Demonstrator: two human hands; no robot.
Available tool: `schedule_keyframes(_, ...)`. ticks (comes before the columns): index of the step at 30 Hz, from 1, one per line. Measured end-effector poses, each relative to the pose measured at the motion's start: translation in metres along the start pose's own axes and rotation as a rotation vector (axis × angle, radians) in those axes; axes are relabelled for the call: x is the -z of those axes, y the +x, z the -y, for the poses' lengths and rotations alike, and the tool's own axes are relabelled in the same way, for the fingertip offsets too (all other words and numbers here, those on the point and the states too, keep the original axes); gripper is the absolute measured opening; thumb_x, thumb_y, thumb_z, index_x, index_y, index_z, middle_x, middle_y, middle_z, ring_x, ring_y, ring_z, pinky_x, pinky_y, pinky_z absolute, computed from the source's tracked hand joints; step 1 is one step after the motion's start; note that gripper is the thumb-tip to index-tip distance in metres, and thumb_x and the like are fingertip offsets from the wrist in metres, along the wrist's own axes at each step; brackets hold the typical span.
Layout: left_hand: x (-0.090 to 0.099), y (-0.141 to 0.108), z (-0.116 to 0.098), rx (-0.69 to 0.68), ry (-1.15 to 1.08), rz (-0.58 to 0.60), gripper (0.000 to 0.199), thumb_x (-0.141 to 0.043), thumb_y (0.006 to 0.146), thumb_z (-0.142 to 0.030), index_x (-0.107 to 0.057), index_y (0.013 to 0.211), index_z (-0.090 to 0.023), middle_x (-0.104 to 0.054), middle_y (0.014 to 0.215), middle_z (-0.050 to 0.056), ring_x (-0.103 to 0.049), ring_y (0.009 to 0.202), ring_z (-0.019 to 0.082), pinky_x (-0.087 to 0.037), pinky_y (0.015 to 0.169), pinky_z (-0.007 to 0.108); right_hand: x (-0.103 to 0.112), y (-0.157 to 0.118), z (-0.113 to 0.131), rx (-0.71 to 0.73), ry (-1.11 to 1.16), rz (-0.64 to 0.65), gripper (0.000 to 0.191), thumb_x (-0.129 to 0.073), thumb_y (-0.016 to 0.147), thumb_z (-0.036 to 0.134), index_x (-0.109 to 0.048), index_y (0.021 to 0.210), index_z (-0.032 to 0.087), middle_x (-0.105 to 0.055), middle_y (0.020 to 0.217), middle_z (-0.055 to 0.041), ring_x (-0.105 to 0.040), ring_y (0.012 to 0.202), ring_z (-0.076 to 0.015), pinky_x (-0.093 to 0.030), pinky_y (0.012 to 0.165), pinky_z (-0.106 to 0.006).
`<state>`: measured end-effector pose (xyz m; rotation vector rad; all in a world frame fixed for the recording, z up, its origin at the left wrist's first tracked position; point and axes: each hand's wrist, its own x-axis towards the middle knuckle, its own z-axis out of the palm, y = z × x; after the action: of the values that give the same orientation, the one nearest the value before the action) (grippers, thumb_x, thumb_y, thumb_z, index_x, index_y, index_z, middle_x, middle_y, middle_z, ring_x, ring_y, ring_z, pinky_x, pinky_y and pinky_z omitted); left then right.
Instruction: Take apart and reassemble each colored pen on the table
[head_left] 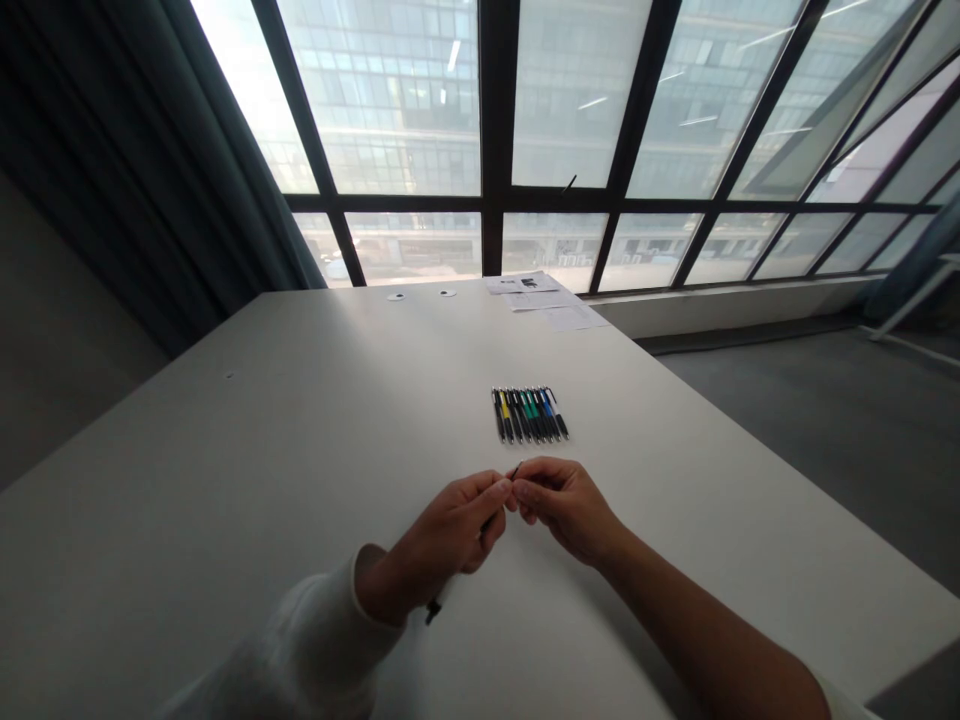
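Observation:
My left hand (465,515) is closed around a pen (437,603), whose pale barrel and dark end stick out below the wrist. Most of that pen is hidden by the palm and fingers. My right hand (559,500) meets the left at the fingertips, its thumb and forefinger pinched on a small dark tip at the pen's other end. Whether that tip is a separate part cannot be told. Just beyond both hands lies a row of pens (529,415), side by side, with black grips and yellow, green, blue and white among their barrels.
The white table (337,430) stretches away to the windows. Printed papers (534,298) lie at its far right corner, near two small white pieces (448,293) with dark spots. A dark curtain (172,170) hangs at the left, and grey floor (787,400) shows beyond the right edge.

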<state>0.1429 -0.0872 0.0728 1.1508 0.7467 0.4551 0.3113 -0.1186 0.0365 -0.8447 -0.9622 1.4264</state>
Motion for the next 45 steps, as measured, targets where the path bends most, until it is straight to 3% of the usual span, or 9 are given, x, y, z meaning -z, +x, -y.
schedule_keyframes(6, 0.001, -0.002, -0.001, 0.071, -0.109, 0.094, 0.036, -0.059, 0.086, -0.054, -0.054, 0.085, -0.018, -0.046, 0.050, -0.009, -0.023, 0.033, 0.002, -0.015, 0.033, 0.015, -0.002, 0.001, 0.005, 0.014, 0.049, -0.021, 0.014, -0.078, 0.078, 0.027, -0.068, 0.080, 0.016, -0.064, 0.061, 0.0006, -0.052, 0.052, -0.0081, -0.038, 0.049, -0.020)
schedule_keyframes(10, 0.007, 0.003, 0.005, 0.057, -0.113, 0.082, 0.032, -0.061, 0.086, -0.048, -0.058, 0.091, -0.016, -0.051, 0.061, -0.005, -0.034, 0.040, 0.003, -0.023, 0.037, 0.015, 0.019, 0.004, 0.038, 0.193, 0.141, -0.317, 0.017, -0.074, 0.077, 0.027, -0.060, 0.076, 0.018, -0.059, 0.066, 0.0038, -0.049, 0.051, -0.0063, -0.036, 0.044, -0.018)
schedule_keyframes(13, 0.017, 0.011, 0.009, 0.031, -0.105, -0.030, 0.026, -0.065, 0.082, -0.038, -0.062, 0.092, -0.015, -0.055, 0.073, -0.002, -0.048, 0.051, 0.005, -0.037, 0.046, 0.018, 0.032, 0.002, 0.051, 0.256, -0.118, -0.443, 0.016, -0.070, 0.077, 0.027, -0.057, 0.074, 0.018, -0.062, 0.071, 0.0026, -0.051, 0.051, -0.0077, -0.037, 0.042, -0.018)
schedule_keyframes(17, 0.034, 0.020, 0.010, 0.035, -0.083, -0.174, 0.030, -0.072, 0.075, -0.035, -0.066, 0.095, -0.013, -0.055, 0.079, 0.001, -0.057, 0.072, 0.012, -0.052, 0.068, 0.027, 0.020, -0.003, 0.027, -0.043, -0.668, -0.250, 0.012, -0.062, 0.081, 0.027, -0.056, 0.075, 0.019, -0.059, 0.057, 0.0035, -0.048, 0.043, -0.0097, -0.038, 0.041, -0.021)
schedule_keyframes(22, 0.048, 0.028, 0.015, -0.001, 0.095, -0.220, 0.043, -0.074, 0.069, -0.044, -0.068, 0.096, -0.012, -0.061, 0.083, 0.002, -0.058, 0.075, 0.013, -0.049, 0.067, 0.026, -0.003, -0.001, -0.008, 0.018, -1.101, -0.192, 0.010, -0.065, 0.076, 0.018, -0.057, 0.083, 0.020, -0.065, 0.066, 0.0011, -0.058, 0.058, -0.0134, -0.043, 0.058, -0.024)
schedule_keyframes(27, 0.055, 0.037, 0.033, -0.111, 0.361, -0.310, 0.038, -0.070, 0.072, -0.040, -0.061, 0.098, -0.013, -0.058, 0.068, -0.004, -0.055, 0.056, 0.012, -0.045, 0.056, 0.026, -0.001, 0.001, -0.017, -0.015, -1.300, -0.127, 0.009, -0.064, 0.082, 0.017, -0.059, 0.075, 0.019, -0.069, 0.073, -0.0056, -0.061, 0.064, -0.0172, -0.042, 0.062, -0.027)
schedule_keyframes(35, 0.042, 0.034, 0.043, -0.282, 0.902, -0.440, 0.026, -0.056, 0.086, -0.027, -0.053, 0.111, -0.017, -0.064, 0.078, 0.000, -0.062, 0.067, 0.015, -0.048, 0.065, 0.027, -0.001, 0.001, -0.023, -0.007, -1.439, -0.082, 0.011, -0.061, 0.087, 0.016, -0.060, 0.076, 0.017, -0.068, 0.075, -0.0071, -0.057, 0.065, -0.0163, -0.037, 0.061, -0.025)
schedule_keyframes(41, 0.036, 0.034, 0.049, -0.287, 1.255, -0.468, 0.013, -0.048, 0.091, -0.022, -0.054, 0.101, -0.017, -0.065, 0.086, 0.007, -0.064, 0.084, 0.023, -0.046, 0.074, 0.031, -0.003, 0.001, -0.026, 0.010, -1.477, -0.068, 0.010, -0.058, 0.088, 0.014, -0.060, 0.079, 0.016, -0.067, 0.078, -0.0076, -0.057, 0.067, -0.0163, -0.036, 0.063, -0.025)
schedule_keyframes(45, 0.037, 0.035, 0.053, -0.242, 1.325, -0.488, 0.010, -0.046, 0.092, -0.023, -0.054, 0.094, -0.018, -0.065, 0.081, 0.009, -0.064, 0.078, 0.025, -0.042, 0.066, 0.032, -0.003, 0.002, -0.024, 0.043, -1.469, -0.060, 0.011, -0.058, 0.088, 0.015, -0.060, 0.077, 0.017, -0.067, 0.076, -0.0073, -0.056, 0.065, -0.0160, -0.037, 0.062, -0.026)
